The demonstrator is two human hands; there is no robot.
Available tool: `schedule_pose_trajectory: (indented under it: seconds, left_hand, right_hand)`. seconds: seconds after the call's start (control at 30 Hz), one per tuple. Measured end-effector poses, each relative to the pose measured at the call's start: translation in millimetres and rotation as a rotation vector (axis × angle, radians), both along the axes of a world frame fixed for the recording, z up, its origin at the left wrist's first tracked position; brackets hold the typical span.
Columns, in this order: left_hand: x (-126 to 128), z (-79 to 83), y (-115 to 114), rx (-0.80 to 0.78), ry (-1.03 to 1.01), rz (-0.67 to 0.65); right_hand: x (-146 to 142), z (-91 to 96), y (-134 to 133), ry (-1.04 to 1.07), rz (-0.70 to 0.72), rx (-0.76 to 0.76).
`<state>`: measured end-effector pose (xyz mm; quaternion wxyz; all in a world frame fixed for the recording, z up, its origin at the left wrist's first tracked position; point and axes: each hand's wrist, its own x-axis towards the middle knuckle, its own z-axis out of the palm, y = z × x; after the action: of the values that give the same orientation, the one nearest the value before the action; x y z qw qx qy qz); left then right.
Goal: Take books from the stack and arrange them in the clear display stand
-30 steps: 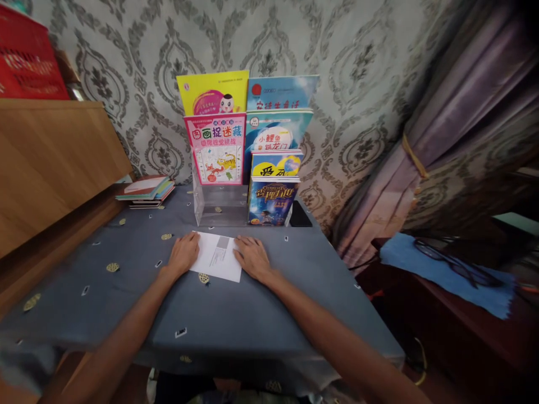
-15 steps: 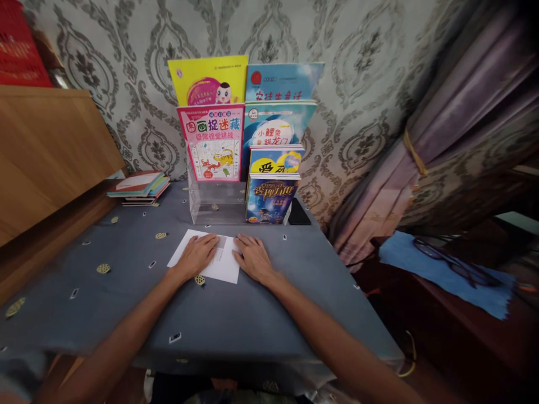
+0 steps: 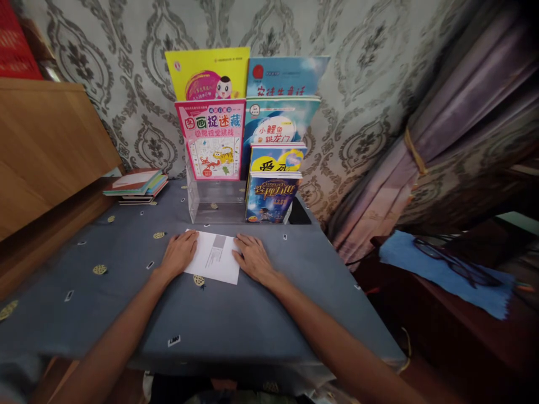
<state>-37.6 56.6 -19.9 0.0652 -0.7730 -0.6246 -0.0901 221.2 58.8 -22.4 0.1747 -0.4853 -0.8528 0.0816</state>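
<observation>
A white sheet of paper (image 3: pixel 214 257) with a small grey printed patch lies flat on the grey tablecloth (image 3: pixel 236 314). My left hand (image 3: pixel 177 253) rests palm down on the sheet's left edge, fingers stretched flat. On the right edge lies my right hand (image 3: pixel 251 259), also flat with fingers apart. Neither hand grips anything. Just behind the paper stands a clear acrylic book rack (image 3: pixel 214 202) filled with colourful children's books (image 3: pixel 272 199).
A low stack of thin books (image 3: pixel 137 186) lies at the table's back left beside a wooden cabinet (image 3: pixel 46 146). A tied purple curtain (image 3: pixel 421 151) hangs at right, with a blue cloth and glasses (image 3: pixel 450 266) on a dark surface below it.
My left hand slid right across the paper half a second ago, then moved back to the sheet's left edge. The right hand stayed in place.
</observation>
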Motion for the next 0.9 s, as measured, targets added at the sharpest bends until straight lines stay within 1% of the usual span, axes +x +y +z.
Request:
schedule_pose_trajectory:
  seconds: [0.2, 0.43, 0.5, 0.6, 0.7, 0.9]
  left_hand:
    - [-1, 0.0, 0, -0.001, -0.013, -0.007]
    - [0, 1.3, 1, -0.019, -0.009, 0.000]
    - [1, 1.2, 0, -0.019, -0.008, 0.002]
    - [4, 0.6, -2, -0.012, -0.018, -0.012]
    - [14, -0.5, -4, -0.018, -0.041, -0.058]
    - [41, -3.5, -5, -0.002, -0.104, -0.224]
  right_hand:
    - [-2, 0.4, -1, 0.000, 0.004, 0.019]
    - [-4, 8.1, -5, -0.026, 0.008, 0.003]
    - [-2, 9.2, -3, 0.001, 0.021, -0.016]
    - [1, 7.3, 3, 0.094, -0.001, -0.067]
    - [3, 2.3, 10, 0.204, -0.039, -0.103]
    - [8, -6.6, 20, 0.340, -0.087, -0.181]
